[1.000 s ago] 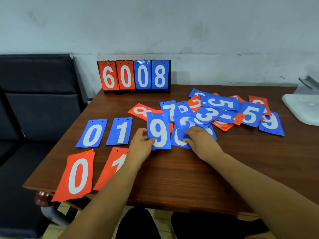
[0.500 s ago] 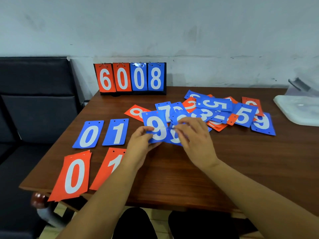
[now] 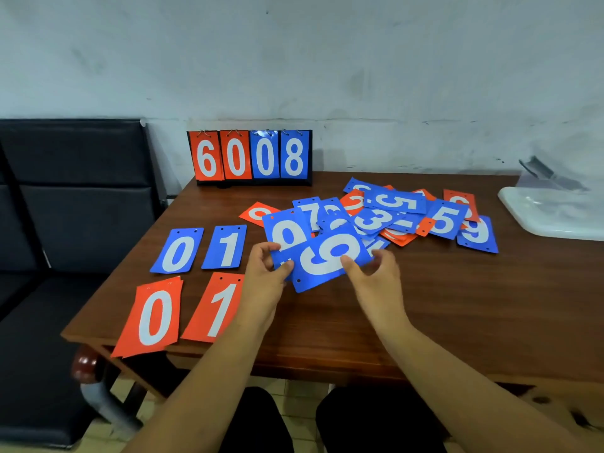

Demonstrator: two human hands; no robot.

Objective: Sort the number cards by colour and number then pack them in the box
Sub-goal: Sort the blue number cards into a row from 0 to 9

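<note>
**Sorting barely begun: two blue cards in hand, heap untouched, box unpacked**

Nearest, at the front-left edge of the table (image 3: pixel 457 322), an orange 0 pile (image 3: pixel 157 317) lay flat. An orange 1 card (image 3: pixel 215 308) lay just beside it, partly under the left forearm.

Both hands were on cards above mid-table.
- The left hand (image 3: pixel 265 273) pinched the lower-left corner of a tilted blue 9 card (image 3: pixel 327 256), thumb on top.
- It also held a second blue card (image 3: pixel 287 230) behind that one. Its digit was half covered, 9 or 0, couldn't tell.
- The right hand (image 3: pixel 376 276) pinched the tilted 9's right side, thumb on the face, fingers curled behind.
- Both hands were clamped on cards, neither free.

Left of the hands, one row back, a blue 0 card (image 3: pixel 178 251) and a blue 1 card (image 3: pixel 225 246) lay flat side by side, not touching.

Further back and right sat the unsorted heap (image 3: pixel 408 214), blue and orange cards overlapping, with 3, 5, 7 and 9 readable. At the far right edge was a whitish plastic box (image 3: pixel 552 212), with no number cards visible in it. A scoreboard stand (image 3: pixel 251 156) at the far edge against the wall showed 6 0 0 8.

Progress looked early. Only the 0 and 1 spots were started for each colour. Digits 2 to 9 were left, most of the heap needed sorting, and packing had not yet begun.
</note>
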